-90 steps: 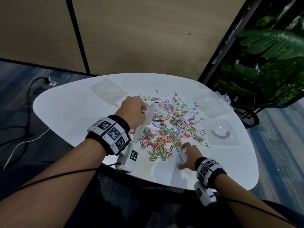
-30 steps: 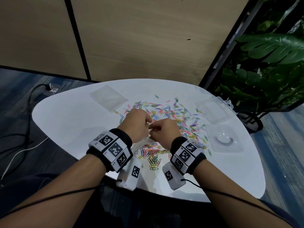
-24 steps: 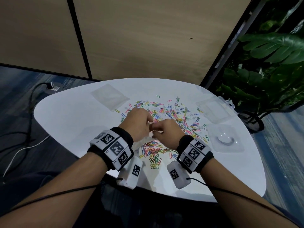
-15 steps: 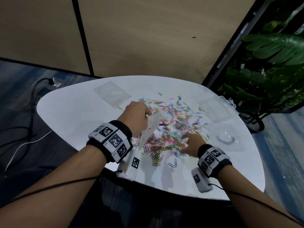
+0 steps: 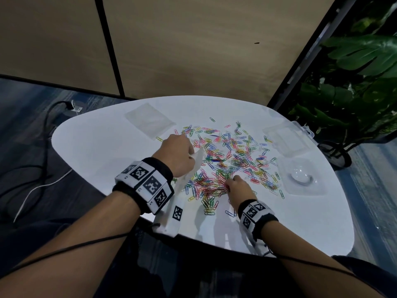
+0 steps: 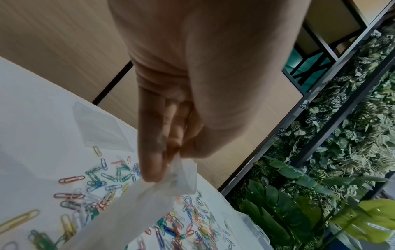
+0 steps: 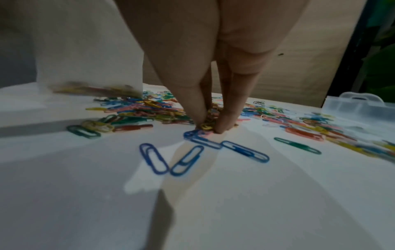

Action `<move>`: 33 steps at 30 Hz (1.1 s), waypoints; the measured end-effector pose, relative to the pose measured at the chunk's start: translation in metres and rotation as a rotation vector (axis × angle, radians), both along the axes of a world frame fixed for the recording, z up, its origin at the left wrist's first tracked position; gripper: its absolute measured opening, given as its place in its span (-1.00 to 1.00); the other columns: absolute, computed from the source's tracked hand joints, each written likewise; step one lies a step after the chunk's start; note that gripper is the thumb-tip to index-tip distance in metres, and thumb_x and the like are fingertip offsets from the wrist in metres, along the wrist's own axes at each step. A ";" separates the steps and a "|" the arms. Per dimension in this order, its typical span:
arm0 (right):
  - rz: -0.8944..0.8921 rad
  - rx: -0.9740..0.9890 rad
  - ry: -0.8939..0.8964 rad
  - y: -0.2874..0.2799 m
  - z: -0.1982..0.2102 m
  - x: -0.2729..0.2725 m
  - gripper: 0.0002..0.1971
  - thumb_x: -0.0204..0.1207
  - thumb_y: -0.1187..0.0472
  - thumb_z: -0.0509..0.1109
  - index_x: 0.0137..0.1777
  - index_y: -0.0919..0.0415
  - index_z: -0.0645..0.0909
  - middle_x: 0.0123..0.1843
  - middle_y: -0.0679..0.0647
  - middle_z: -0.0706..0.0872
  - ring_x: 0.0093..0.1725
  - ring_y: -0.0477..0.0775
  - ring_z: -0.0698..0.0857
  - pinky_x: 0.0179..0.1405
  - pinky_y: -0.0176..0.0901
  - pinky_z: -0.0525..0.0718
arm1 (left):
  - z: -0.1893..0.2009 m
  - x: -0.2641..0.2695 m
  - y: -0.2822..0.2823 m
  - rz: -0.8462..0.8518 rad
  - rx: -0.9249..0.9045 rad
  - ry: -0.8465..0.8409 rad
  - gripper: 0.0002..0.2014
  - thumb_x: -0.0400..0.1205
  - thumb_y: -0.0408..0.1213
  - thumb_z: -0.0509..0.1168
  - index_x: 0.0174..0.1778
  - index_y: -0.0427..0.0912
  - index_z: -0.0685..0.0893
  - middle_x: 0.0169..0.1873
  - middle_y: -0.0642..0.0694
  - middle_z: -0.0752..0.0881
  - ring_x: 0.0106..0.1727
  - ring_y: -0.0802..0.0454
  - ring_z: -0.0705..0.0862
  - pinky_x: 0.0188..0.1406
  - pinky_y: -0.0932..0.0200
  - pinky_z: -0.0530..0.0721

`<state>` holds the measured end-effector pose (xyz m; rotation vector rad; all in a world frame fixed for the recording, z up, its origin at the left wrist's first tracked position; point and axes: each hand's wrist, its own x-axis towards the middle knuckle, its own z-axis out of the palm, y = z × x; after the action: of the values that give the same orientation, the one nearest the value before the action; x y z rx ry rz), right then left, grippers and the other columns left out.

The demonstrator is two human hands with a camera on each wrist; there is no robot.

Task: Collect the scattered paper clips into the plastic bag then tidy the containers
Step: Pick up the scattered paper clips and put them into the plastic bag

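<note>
Many coloured paper clips (image 5: 232, 160) lie scattered over the middle of the white table (image 5: 103, 147). My left hand (image 5: 178, 155) pinches the top edge of a clear plastic bag (image 5: 193, 168), which hangs down to the table; several clips lie in its bottom (image 7: 94, 89). In the left wrist view the fingers (image 6: 153, 152) clamp the bag's mouth (image 6: 181, 174). My right hand (image 5: 234, 186) is down in the near part of the heap, its fingertips (image 7: 222, 125) pinching a small bunch of clips (image 7: 208, 126) against the table.
A second flat clear bag (image 5: 148, 121) lies at the table's back left. A clear plastic box (image 5: 287, 136) and a clear lid or tray (image 5: 300, 177) sit at the right edge. A leafy plant (image 5: 354, 82) stands beyond the table on the right. Cables run over the floor at left.
A second ago my two hands met at the bag's mouth. My right hand has since moved right and down into the near heap, and pinches clips there. My left hand still holds the bag up.
</note>
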<state>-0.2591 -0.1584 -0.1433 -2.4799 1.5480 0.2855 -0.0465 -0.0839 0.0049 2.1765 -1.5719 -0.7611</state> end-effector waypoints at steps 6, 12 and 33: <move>-0.170 0.047 -0.136 -0.015 0.015 -0.005 -0.84 0.55 0.35 0.37 -0.03 0.26 0.81 -0.04 0.17 0.80 -0.12 0.10 0.75 -0.04 -0.16 0.76 | -0.007 -0.003 -0.001 -0.017 0.089 0.009 -0.84 0.49 -0.44 0.26 -0.28 -0.24 0.76 -0.30 -0.34 0.83 -0.26 -0.21 0.86 -0.23 -0.07 0.87; -0.639 0.498 -0.739 -0.037 0.039 -0.019 -0.63 0.23 0.21 0.65 0.02 0.37 0.79 -0.06 0.33 0.84 -0.11 0.04 0.76 0.19 0.08 0.75 | -0.008 -0.005 -0.004 -0.025 0.089 0.019 -0.78 0.55 -0.43 0.27 -0.12 -0.41 0.84 -0.29 -0.34 0.85 -0.26 -0.19 0.86 -0.18 -0.04 0.87; -0.439 0.724 -1.021 0.008 0.101 0.055 -0.86 0.39 0.56 0.48 -0.17 0.36 0.79 -0.12 0.38 0.81 -0.10 0.27 0.80 0.09 0.04 0.79 | -0.012 -0.024 -0.006 -0.064 0.025 0.139 -0.74 0.72 -0.43 0.21 -0.02 -0.31 0.84 -0.34 -0.26 0.81 -0.32 -0.16 0.86 -0.22 0.05 0.86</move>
<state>-0.2045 -0.1505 -0.0426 -1.2967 1.1528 -0.3809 -0.0702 -0.0896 -0.0075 2.0512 -1.5752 -0.9359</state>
